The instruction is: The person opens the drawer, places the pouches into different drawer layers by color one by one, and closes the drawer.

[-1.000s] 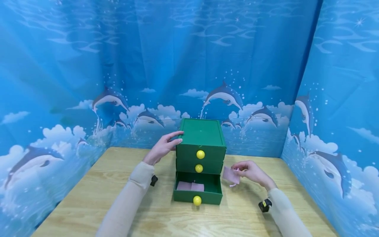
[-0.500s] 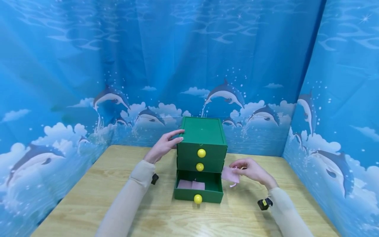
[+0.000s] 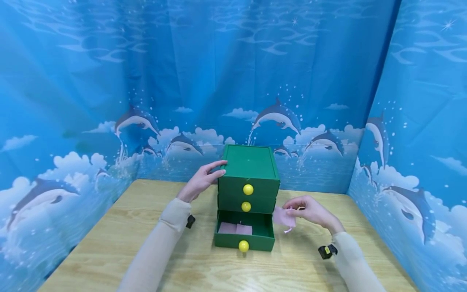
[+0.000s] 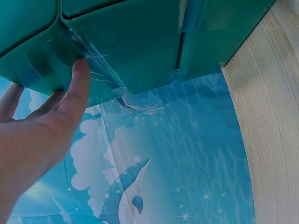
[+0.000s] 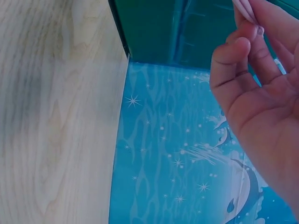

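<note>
A green drawer cabinet [image 3: 251,162] with yellow ball knobs stands on the table, its bottom drawer [image 3: 260,243] pulled out. Two pink pouches [image 3: 243,230] lie side by side in that drawer, at its left. My left hand [image 3: 200,181] rests on the cabinet's upper left side, fingertips at the top edge; the left wrist view shows a fingertip against the taped side wall [image 4: 126,51]. Just right of the cabinet, my right hand [image 3: 310,211] pinches a pink drawstring pouch [image 3: 282,217], whose cord hangs below. In the right wrist view only a corner of this pouch [image 5: 245,9] shows.
The wooden table [image 3: 138,227] extends on both sides of the cabinet. A blue curtain [image 3: 189,81] printed with dolphins encloses the back and sides. The two upper drawers, with their knobs [image 3: 248,189], are closed.
The pouch in my right hand has shifted slightly left toward the cabinet, and its cloth has turned a little. My left hand stays in place on the cabinet.
</note>
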Demonstrator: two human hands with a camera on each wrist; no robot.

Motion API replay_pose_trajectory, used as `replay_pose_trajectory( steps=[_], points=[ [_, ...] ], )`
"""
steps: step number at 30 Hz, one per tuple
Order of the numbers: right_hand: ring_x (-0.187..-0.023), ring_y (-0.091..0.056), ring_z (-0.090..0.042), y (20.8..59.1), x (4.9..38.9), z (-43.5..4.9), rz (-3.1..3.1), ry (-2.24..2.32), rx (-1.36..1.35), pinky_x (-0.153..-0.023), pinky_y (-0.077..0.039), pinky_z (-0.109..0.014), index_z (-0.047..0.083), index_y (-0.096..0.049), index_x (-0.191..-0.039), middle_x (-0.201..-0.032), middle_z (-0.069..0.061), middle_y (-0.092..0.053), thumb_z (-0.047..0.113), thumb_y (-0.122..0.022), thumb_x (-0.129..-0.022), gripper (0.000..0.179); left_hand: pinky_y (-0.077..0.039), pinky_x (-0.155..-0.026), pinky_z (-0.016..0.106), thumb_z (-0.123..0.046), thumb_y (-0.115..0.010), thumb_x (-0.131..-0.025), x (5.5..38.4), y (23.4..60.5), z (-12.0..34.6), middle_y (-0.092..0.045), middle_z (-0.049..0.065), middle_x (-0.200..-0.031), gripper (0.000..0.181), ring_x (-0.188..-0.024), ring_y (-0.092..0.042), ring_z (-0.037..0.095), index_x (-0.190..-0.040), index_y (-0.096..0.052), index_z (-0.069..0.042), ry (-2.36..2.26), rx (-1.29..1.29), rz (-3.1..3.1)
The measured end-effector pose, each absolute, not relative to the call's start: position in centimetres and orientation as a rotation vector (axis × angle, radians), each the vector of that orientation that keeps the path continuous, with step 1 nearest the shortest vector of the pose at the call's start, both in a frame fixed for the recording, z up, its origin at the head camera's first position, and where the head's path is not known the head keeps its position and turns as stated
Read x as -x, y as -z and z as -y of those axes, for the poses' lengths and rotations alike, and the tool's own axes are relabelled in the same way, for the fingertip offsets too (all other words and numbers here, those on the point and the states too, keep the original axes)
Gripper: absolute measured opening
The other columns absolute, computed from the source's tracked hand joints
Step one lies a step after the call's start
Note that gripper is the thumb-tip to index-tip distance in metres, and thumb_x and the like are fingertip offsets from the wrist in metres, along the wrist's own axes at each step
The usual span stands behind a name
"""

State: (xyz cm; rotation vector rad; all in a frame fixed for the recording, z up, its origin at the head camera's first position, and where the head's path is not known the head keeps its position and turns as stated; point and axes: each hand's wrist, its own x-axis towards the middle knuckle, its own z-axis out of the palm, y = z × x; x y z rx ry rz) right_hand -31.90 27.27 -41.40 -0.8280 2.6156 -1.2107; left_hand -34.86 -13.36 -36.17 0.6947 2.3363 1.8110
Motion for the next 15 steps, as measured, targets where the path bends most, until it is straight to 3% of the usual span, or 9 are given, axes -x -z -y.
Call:
replay_pose_trajectory(
  steps=[10, 15],
  points=[
    [-0.094, -0.062, -0.014, 41.13, 31.91, -27.69, -2.577, 1.219, 0.831, -0.078, -0.056, -0.035, 0.010, -0.073, -0.111, -0.113, -0.013, -0.069, 0.021, -0.067, -0.094, 0.021, -0.043, -0.107, 0.052, -0.040, -0.053, -0.101, 34.90, 36.21, 13.34, -0.030, 0.003, -0.159, 0.052, -0.140, -0.038, 0.030, -0.149, -0.041, -0.027, -1.809, -0.703, -2.338],
    [-0.091, -0.063, -0.016, 40.98, 31.71, -27.39, -2.573, 1.240, 0.813, -0.076, -0.057, -0.032, 0.009, -0.073, -0.109, -0.110, -0.013, -0.070, 0.019, -0.070, -0.092, 0.021, -0.043, -0.107, 0.052, -0.040, -0.053, -0.101, 34.83, 36.19, 13.35, -0.030, 0.003, -0.159, 0.051, -0.140, -0.038, 0.030, -0.149, -0.041, -0.028, -1.810, -0.702, -2.337]
  ],
)
